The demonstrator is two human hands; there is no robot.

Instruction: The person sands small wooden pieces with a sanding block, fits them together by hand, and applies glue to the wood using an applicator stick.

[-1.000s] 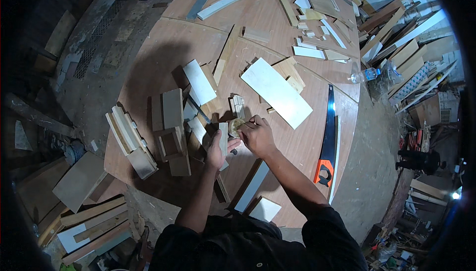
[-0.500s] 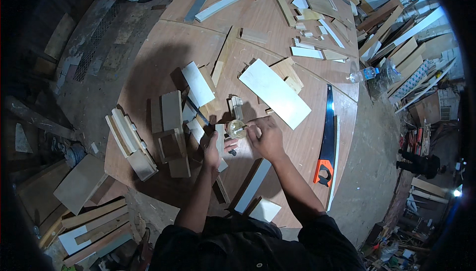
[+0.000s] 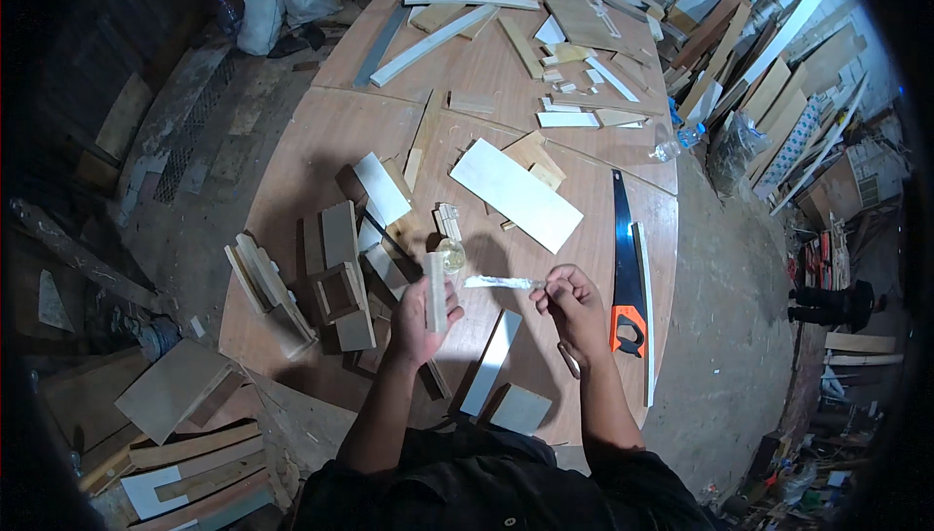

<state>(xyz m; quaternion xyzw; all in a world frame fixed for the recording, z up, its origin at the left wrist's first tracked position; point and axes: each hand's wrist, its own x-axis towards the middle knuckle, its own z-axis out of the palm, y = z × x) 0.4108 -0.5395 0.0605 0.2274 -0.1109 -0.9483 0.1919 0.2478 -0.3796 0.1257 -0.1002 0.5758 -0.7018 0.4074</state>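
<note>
My left hand (image 3: 416, 329) is closed around a short, pale wooden strip (image 3: 435, 294), held upright on end in view. Between the pinched fingers of my right hand (image 3: 576, 315) is a thin flat stick (image 3: 501, 282) smeared with something whitish and glossy. It points left toward the strip, with a gap between them. Just beyond the left hand stands a small round tub (image 3: 451, 255) of yellowish stuff, partly covered by the strip. Small grooved wooden pieces (image 3: 448, 221) lie behind the tub.
A handsaw (image 3: 629, 278) with an orange handle lies at the right of the table. White board (image 3: 518, 196) rests beyond my hands. Wooden box-like pieces (image 3: 339, 268) stand at left, and offcuts (image 3: 555, 120) lie farther back. A person in dark clothes (image 3: 839, 304) is far right.
The right hand has moved from over the tub to the right, drawing the coated stick out. My left hand still holds the wooden strip, a little nearer to me. The whole view has shifted slightly.
</note>
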